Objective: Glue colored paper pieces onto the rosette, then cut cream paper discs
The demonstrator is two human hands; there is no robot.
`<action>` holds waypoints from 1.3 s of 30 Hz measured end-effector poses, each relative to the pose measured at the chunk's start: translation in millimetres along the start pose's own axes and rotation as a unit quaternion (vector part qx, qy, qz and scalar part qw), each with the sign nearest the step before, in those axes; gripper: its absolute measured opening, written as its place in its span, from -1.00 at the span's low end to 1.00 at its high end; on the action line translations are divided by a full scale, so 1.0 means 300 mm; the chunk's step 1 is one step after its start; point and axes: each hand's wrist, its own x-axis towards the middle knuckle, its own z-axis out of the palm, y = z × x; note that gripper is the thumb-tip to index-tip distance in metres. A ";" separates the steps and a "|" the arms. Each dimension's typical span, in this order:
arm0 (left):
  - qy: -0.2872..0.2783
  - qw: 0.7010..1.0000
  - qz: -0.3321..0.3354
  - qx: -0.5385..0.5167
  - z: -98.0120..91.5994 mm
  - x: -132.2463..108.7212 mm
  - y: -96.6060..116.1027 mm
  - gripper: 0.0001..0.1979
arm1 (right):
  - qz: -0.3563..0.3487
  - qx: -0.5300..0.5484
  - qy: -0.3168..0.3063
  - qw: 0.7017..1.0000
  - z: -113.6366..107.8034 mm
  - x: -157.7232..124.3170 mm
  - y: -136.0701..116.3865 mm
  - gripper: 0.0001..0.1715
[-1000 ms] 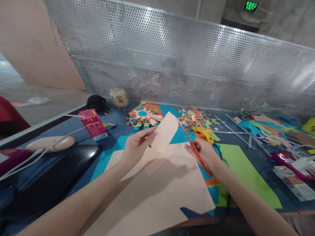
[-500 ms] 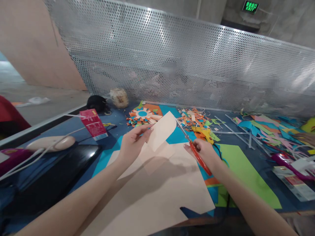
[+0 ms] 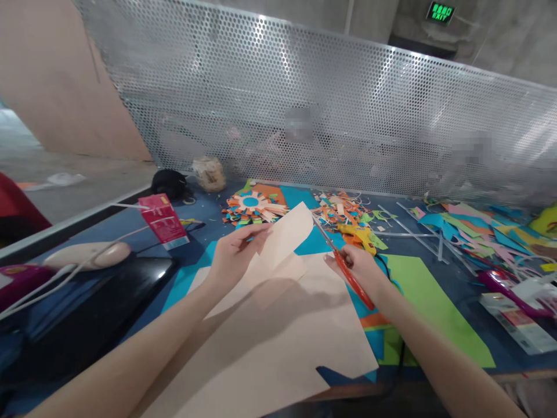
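Note:
My left hand (image 3: 237,252) pinches a cream paper piece (image 3: 287,235) by its left edge and holds it above the table. The piece has a rounded right end and a pointed top. In my right hand (image 3: 354,267) are red-handled scissors (image 3: 342,264), fingers closed round the handles. Their blades point up and left, and the tips are at the right edge of the piece; whether they are parted I cannot tell. Under both hands lies a large cream paper sheet (image 3: 278,342) with a notch in its near right edge. Blue paper (image 3: 311,242) shows from beneath it.
Green paper (image 3: 435,307) and a yellow glue gun (image 3: 359,237) lie right of my hands. Behind are a layered paper flower (image 3: 251,203) and a scrap pile (image 3: 343,209). A pink drink carton (image 3: 164,222) and a black tablet-like slab (image 3: 100,313) are left. Perforated metal panel (image 3: 243,104) stands behind.
The cream piece has dipped slightly, with the scissor tips still at its right edge. Both hands keep nearly the same place, and the whole view has shifted a little.

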 end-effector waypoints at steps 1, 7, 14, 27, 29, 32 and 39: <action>0.002 1.000 0.002 0.004 -0.001 0.001 -0.003 -0.69 | 0.001 -0.002 0.001 1.000 -0.002 -0.001 -0.002 -0.55; 0.019 1.000 0.000 0.003 -0.004 0.007 -0.009 -0.65 | 0.011 -0.010 0.003 1.000 0.001 0.002 -0.002 -0.55; 0.016 1.000 -0.002 0.013 -0.008 0.011 -0.011 -0.68 | 0.013 -0.011 -0.009 1.000 0.003 0.003 -0.002 -0.54; -0.002 1.000 -0.016 0.010 -0.003 0.013 -0.017 -0.65 | 0.020 -0.020 -0.008 1.000 -0.002 0.000 -0.010 -0.54; 0.003 1.000 -0.024 0.002 -0.004 0.016 -0.017 -0.63 | 0.021 -0.021 -0.005 1.000 -0.001 -0.003 -0.013 -0.54; 0.018 0.999 -0.022 -0.019 -0.006 0.021 -0.018 -0.69 | 0.017 -0.021 -0.005 1.000 -0.002 -0.006 -0.014 -0.54; 0.003 1.000 -0.003 0.006 -0.016 0.021 -0.003 -0.81 | 0.007 -0.021 -0.026 0.999 -0.004 0.002 -0.005 -0.53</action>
